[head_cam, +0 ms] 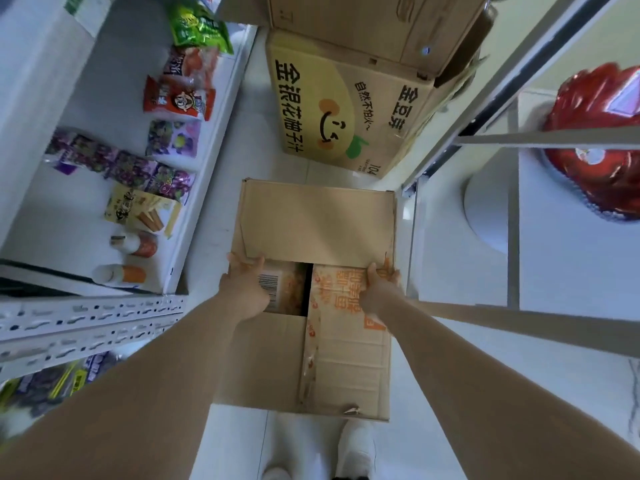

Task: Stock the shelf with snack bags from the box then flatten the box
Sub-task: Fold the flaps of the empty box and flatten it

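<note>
Left hand (244, 282) and right hand (379, 287) are each at a near corner of the far flap (318, 220) of the cardboard box (263, 358). Fingers are curled round its free edge, one hand per side so the flap lifts evenly without creasing. Box sits on the floor at my feet, between the two racks, near enough to the left shelf (104, 81) to hand stock straight across. Gap under the flap shows snack bags (292, 289) inside, so my judgement is that stocking from this box is not yet under way and flattening is a long way off. One pack lies with its barcode (268, 285) up; digits too small to read. Inner flap (346, 299) carries orange print, upside down to me, which I cannot make out. Beyond the box stands a yellow carton (329, 109) marked 金银花柚子汁 and 自然不怕火~. Shelf already holds a green bag (199, 26), a red bag with a cartoon face (180, 100), purple packs (131, 168) and two orange-banded bottles (135, 244) laid along the front edge, faces up so the labels show; their lettering is blurred.
</note>
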